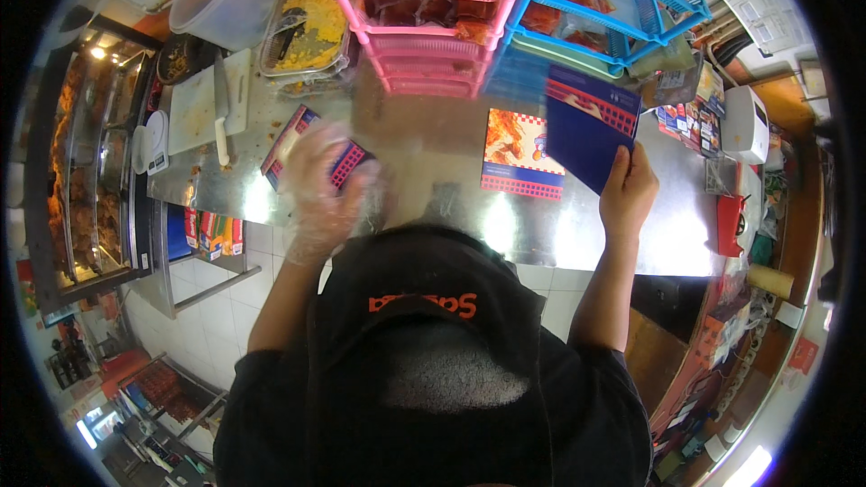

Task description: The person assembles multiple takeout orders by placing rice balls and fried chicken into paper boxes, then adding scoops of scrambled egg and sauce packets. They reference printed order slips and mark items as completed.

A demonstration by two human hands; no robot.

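Observation:
My right hand (627,191), which is bare, grips the lower right corner of a flat, dark blue printed paper (588,131) with a red checked band along its top. It is held tilted above the steel counter (424,140); whether it is a bag or a leaflet I cannot tell. Just left of it, a similar printed paper (523,155) with a food picture lies on the counter. My left hand (317,185), in a clear plastic glove, is over a blue and red printed piece (287,140) and covers its middle. Blur hides whether those fingers grip it.
Pink tiered baskets (433,45) and blue tiered baskets (613,36) with packed food stand at the back. To the left are a tray of yellow food (316,36), a cutting board (194,108), a knife (221,122) and a heated display case (90,153). A white device (747,124) stands right.

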